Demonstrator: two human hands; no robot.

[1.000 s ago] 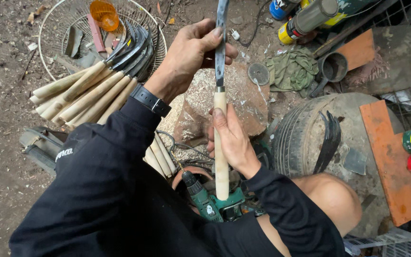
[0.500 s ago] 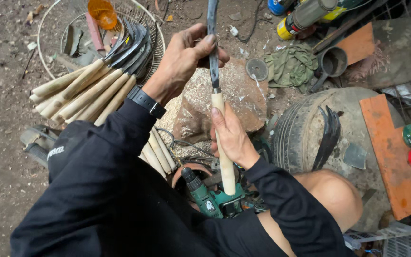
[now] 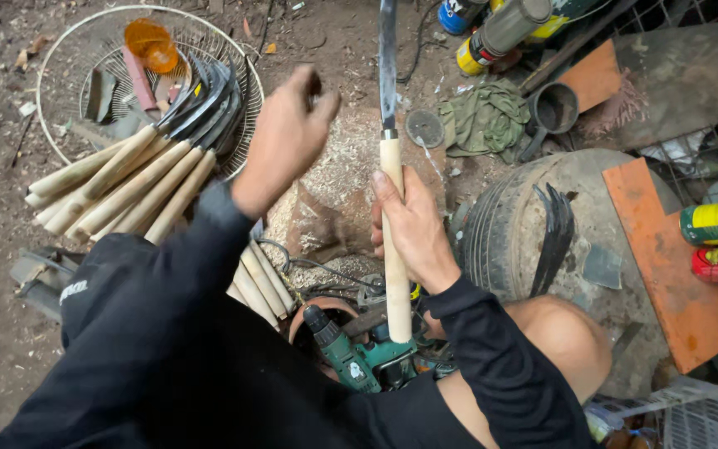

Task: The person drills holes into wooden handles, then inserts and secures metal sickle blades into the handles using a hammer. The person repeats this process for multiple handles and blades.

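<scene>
Hands (image 3: 413, 229) — sickle (image 3: 392, 199); basket (image 3: 51, 75), perhaps sickles

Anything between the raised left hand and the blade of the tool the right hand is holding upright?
Nothing visible. The left hand hangs open in the air left of the blade, a bare gap between them. The right hand grips the pale wooden handle lower down, clear of that gap.

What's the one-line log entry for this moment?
right hand: grips wooden handle, blade upright | left hand: off blade, empty | finished sickles: piled on wire guard
</scene>
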